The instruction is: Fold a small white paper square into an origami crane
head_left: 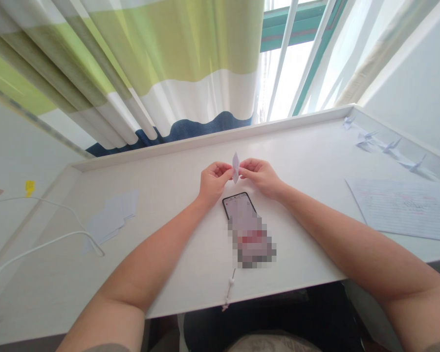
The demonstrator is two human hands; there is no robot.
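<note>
Between my two hands, a small piece of folded white paper [235,168] stands upright, narrow and pointed at top and bottom. My left hand [217,180] pinches its left side between thumb and fingers. From the other side, my right hand [258,175] grips the right edge the same way. Both hands are just above the white desk [183,234]. Right below them lies a phone [240,208] with its screen lit and its lower part blurred out; a beaded strap [230,288] trails from it toward the desk's front edge.
Several folded paper cranes [390,145] line the right rim. Written sheets [403,208] lie at the right. Loose white paper pieces [112,215] lie at the left beside a white cable [58,234]. Curtains [190,54] hang behind the desk's raised back edge.
</note>
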